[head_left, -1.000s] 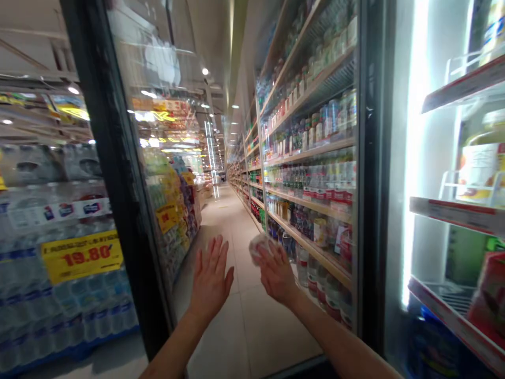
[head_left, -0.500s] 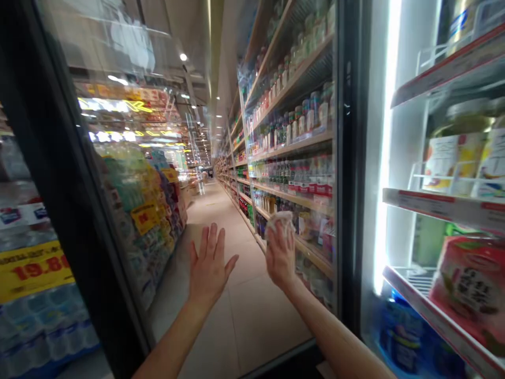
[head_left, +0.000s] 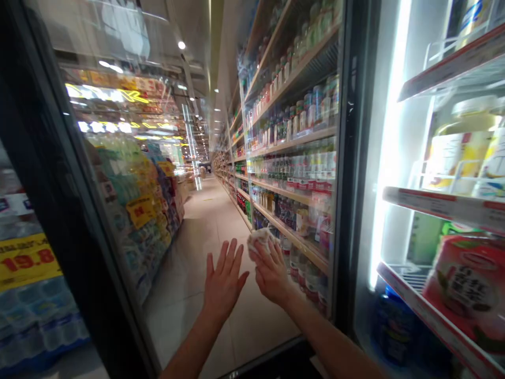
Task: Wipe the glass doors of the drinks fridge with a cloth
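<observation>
In front of me stands a glass door in a dark frame, with a store aisle showing through it. My left hand lies flat on or close against the glass, fingers stretched and thumb apart, holding nothing. Just right of it, my right hand presses a crumpled whitish cloth toward the pane. The cloth sticks out beyond the fingertips; the part under the palm is hidden. Whether the left palm touches the glass I cannot tell.
At right, a lit cooler has wire shelves with bottles and a red drink pack. The dark door frame crosses on the left. Beyond it are stacked bottled-water packs and a yellow price sign.
My right hand has moved left and down with the cloth. My left hand has shifted right and slightly down, so the two hands are closer together. The view has shifted slightly.
</observation>
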The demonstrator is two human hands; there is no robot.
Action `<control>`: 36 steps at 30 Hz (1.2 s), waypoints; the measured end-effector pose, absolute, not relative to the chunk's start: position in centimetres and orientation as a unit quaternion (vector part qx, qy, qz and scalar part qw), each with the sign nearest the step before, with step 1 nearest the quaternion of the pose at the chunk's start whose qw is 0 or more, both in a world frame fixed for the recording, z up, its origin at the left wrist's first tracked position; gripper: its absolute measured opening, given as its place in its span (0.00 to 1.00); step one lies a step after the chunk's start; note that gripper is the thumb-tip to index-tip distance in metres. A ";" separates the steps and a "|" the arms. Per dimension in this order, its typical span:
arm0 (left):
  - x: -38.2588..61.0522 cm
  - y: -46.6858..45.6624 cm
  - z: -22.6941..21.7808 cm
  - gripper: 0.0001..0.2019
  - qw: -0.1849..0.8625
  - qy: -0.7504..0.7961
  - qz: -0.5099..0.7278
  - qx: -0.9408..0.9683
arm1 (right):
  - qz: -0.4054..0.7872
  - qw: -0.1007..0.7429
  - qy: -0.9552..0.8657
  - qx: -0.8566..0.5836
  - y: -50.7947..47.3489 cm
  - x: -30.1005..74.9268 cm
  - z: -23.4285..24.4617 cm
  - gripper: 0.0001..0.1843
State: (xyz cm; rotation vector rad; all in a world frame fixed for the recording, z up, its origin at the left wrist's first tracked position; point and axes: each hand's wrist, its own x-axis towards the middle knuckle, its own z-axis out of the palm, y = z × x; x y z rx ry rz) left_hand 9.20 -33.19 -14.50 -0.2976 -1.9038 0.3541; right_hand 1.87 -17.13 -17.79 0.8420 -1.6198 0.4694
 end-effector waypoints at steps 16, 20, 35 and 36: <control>9.0 -33.2 -15.1 0.30 0.559 -0.810 0.137 -0.112 | 0.169 0.552 -0.714 0.397 -16.5 2.8 -23.7 0.32; 9.2 -33.1 -15.0 0.30 0.549 -0.820 0.121 -0.111 | 0.186 0.597 -0.713 0.317 -12.6 0.6 -24.7 0.36; 8.9 -32.7 -15.6 0.32 0.577 -0.803 0.091 -0.116 | 0.196 0.601 -0.708 0.317 -10.2 -0.7 -24.5 0.33; 8.9 -32.8 -15.6 0.32 0.579 -0.802 0.087 -0.116 | 0.219 0.612 -0.709 0.273 -9.0 -1.6 -24.3 0.33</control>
